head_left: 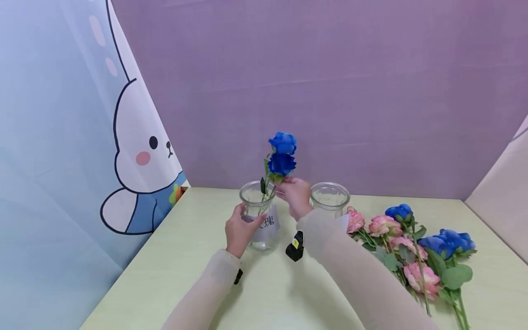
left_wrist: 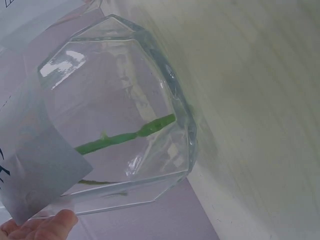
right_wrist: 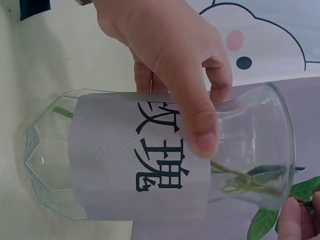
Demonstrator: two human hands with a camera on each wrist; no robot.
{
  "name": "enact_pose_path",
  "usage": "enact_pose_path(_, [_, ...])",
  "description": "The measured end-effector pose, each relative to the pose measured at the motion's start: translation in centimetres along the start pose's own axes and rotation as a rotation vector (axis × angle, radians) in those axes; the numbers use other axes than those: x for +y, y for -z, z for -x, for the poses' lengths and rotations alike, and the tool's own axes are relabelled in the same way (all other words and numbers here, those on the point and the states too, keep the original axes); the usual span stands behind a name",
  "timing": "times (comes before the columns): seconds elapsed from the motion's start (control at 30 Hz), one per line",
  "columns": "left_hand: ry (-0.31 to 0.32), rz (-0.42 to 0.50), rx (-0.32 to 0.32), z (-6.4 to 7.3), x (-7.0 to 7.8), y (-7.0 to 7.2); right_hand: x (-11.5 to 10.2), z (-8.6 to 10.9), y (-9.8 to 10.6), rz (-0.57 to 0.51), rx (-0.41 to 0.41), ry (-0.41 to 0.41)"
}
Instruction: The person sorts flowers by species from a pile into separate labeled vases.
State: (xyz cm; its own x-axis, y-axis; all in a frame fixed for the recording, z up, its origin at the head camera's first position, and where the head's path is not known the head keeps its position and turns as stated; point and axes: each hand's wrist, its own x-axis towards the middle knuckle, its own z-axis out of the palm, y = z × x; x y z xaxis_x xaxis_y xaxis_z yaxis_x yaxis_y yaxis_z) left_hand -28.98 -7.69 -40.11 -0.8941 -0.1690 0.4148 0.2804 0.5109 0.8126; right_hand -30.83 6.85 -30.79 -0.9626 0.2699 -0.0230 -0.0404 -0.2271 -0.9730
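Note:
A clear glass jar [head_left: 264, 243] stands on the table, a white label [right_wrist: 130, 160] with dark characters round its side. My left hand [head_left: 240, 231] grips the jar from the left, its thumb [right_wrist: 204, 142] across the label. At the rim, my right hand [head_left: 296, 196] pinches the stem of blue flowers. Two blue flower heads [head_left: 282, 156] rise above the jar, one over the other; whether both share a stem I cannot tell. A green stem [left_wrist: 117, 141] reaches down inside the jar, its end near the bottom in the left wrist view. Green leaves [right_wrist: 262, 220] show beside the rim.
A second glass jar [head_left: 330, 195] stands to the right, partly behind my right forearm. Pink flowers [head_left: 421, 277] and more blue flowers [head_left: 447, 242] lie on the table [head_left: 264, 293] at the right. A purple backdrop [head_left: 330, 91] rises behind, with a rabbit-print cloth [head_left: 142, 137] at the left.

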Motion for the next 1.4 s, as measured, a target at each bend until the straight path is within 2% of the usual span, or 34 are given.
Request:
enact_pose_path(0.1, [-0.019, -0.005, 0.011, 0.0, 0.0, 0.0, 0.3, 0.0, -0.1, 0.022, 0.014, -0.003])
enact_pose_path(0.27, [-0.016, -0.006, 0.010, 0.0, 0.0, -0.1, 0.8, 0.2, -0.1, 0.078, 0.023, -0.016])
enact_pose_path(0.4, [-0.006, -0.012, 0.006, 0.0, -0.1, -0.1, 1.1, 0.5, 0.0, 0.078, 0.015, -0.041])
enact_pose_path(0.57, [0.006, -0.011, 0.001, 0.0, 0.0, -0.1, 0.9, 1.0, 0.4, 0.067, -0.033, -0.078])
enact_pose_path(0.8, [0.007, -0.016, 0.002, 0.0, 0.0, 0.0, 0.8, 1.9, 1.9, 0.143, -0.145, -0.114])
enact_pose_path(1.0, [0.034, -0.010, -0.015, 0.0, 0.1, 0.0, 1.5, 3.6, 4.9, 0.312, -0.359, -0.170])
enact_pose_path(1.13, [0.059, -0.005, -0.027, 0.0, 0.2, 0.0, 1.6, 4.5, 7.7, 0.445, -0.485, -0.159])
enact_pose_path(1.4, [0.069, -0.005, -0.031, -0.1, 0.2, 0.2, 1.4, 4.5, 13.9, 0.565, -0.585, -0.158])
